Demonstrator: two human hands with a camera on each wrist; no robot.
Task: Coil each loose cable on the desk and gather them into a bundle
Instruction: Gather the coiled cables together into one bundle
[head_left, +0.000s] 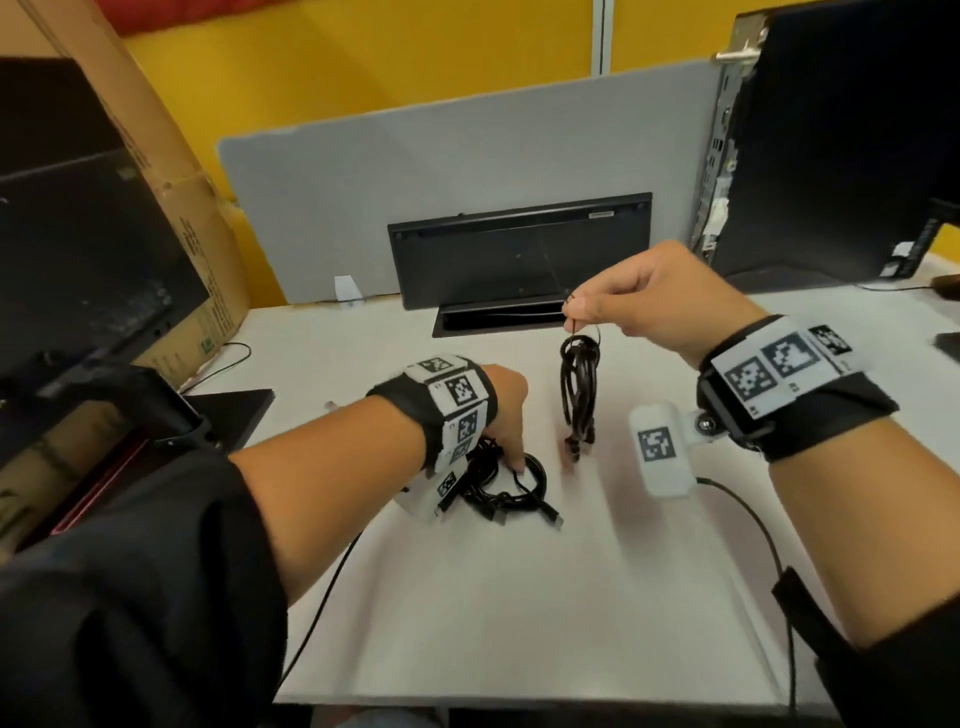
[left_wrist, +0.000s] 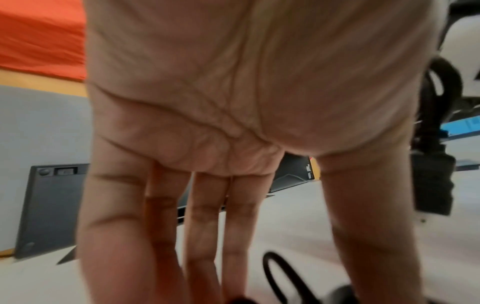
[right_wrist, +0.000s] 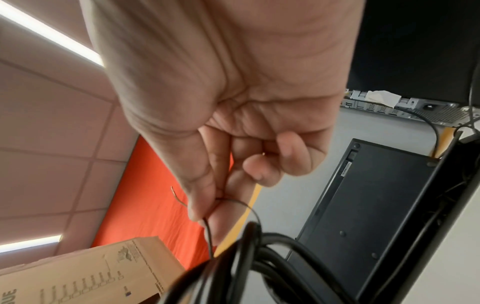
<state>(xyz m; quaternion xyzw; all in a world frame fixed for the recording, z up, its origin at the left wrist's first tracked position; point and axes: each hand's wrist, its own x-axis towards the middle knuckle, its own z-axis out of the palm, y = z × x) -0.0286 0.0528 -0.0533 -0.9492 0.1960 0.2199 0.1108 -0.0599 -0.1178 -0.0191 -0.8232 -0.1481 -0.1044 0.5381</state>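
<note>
My right hand (head_left: 582, 312) is raised above the white desk (head_left: 519, 597) and pinches a thin wire tie (right_wrist: 207, 230) between thumb and forefinger. From that tie hangs a long black coiled cable (head_left: 579, 395), its plug end near the desk. A second pile of black coiled cables (head_left: 511, 491) lies on the desk to the left. My left hand (head_left: 511, 457) reaches down onto that pile with straight fingers (left_wrist: 200, 236) touching it. In the left wrist view, a black cable loop (left_wrist: 280, 273) lies by the fingertips and the hanging cable's plug (left_wrist: 432, 185) shows at the right.
A black keyboard (head_left: 519, 249) leans upright against the grey divider (head_left: 363, 171) behind a cable slot. A cardboard box (head_left: 171, 208) and dark monitor (head_left: 78, 234) stand at the left, a computer tower (head_left: 841, 130) at the right.
</note>
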